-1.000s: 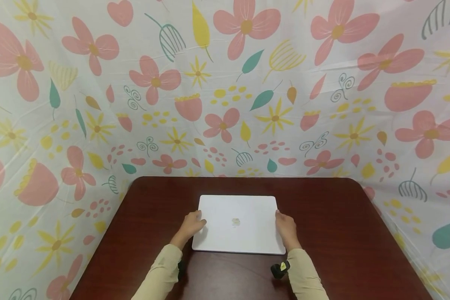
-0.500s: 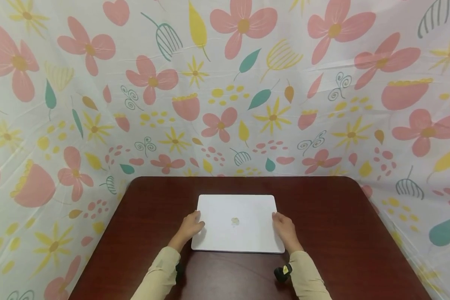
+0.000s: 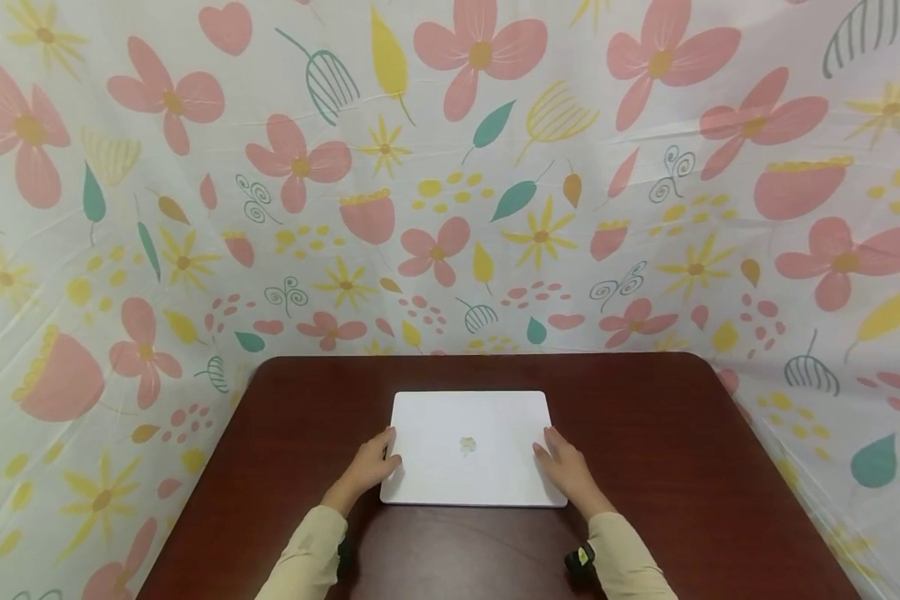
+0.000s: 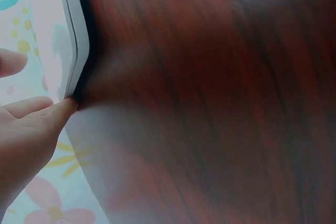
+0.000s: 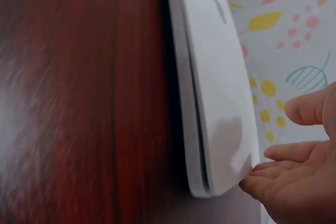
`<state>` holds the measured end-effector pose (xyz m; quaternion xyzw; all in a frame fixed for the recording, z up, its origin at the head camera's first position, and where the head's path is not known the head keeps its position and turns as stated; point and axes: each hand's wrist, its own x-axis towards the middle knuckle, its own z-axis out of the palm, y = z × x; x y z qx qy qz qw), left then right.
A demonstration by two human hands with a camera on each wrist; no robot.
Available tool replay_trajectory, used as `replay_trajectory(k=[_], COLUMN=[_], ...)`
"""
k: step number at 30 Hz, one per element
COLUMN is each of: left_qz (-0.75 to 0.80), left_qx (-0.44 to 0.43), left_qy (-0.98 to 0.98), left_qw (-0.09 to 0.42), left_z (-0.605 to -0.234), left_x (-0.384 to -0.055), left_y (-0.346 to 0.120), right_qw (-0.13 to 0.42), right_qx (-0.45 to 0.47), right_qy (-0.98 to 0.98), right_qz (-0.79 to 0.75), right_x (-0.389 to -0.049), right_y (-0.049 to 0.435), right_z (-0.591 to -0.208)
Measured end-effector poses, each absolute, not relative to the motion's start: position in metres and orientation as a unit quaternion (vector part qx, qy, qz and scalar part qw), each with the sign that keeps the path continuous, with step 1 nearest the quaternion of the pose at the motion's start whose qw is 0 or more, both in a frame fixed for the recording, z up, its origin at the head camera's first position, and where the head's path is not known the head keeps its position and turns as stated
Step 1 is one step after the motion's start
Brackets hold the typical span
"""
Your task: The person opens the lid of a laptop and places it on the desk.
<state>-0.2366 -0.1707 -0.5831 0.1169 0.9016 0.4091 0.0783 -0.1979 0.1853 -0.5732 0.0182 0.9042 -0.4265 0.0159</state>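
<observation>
A closed silver-white laptop lies flat on the dark brown table, a small logo at the centre of its lid. At its left side, my left hand touches the edge with extended fingertips; in the left wrist view the thumb stands apart from them. My right hand is at the opposite side. The right wrist view shows its straight fingers right at the laptop's corner and the thumb raised away. Neither hand is curled round the laptop.
The dark wooden table has rounded far corners. Behind it and on both sides hangs a white curtain printed with flowers and leaves. A small black device is worn at the right wrist, by the beige sleeve.
Both hands have loosened from the laptop's sides, and the wrists have drawn slightly outward and toward the body. The right thumb now shows spread from its fingers. The laptop stays in place.
</observation>
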Motion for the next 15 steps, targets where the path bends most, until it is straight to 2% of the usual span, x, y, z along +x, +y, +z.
replay_trajectory(k=[15], left_qz=[0.330], left_qx=[0.179], left_qy=[0.921], left_qw=[0.102], left_z=[-0.581], left_x=[-0.218], left_y=[-0.177], right_qw=[-0.006], right_qx=[-0.121], right_qy=[0.921], right_qz=[-0.371], right_x=[-0.181], right_y=[0.199], right_z=[-0.575])
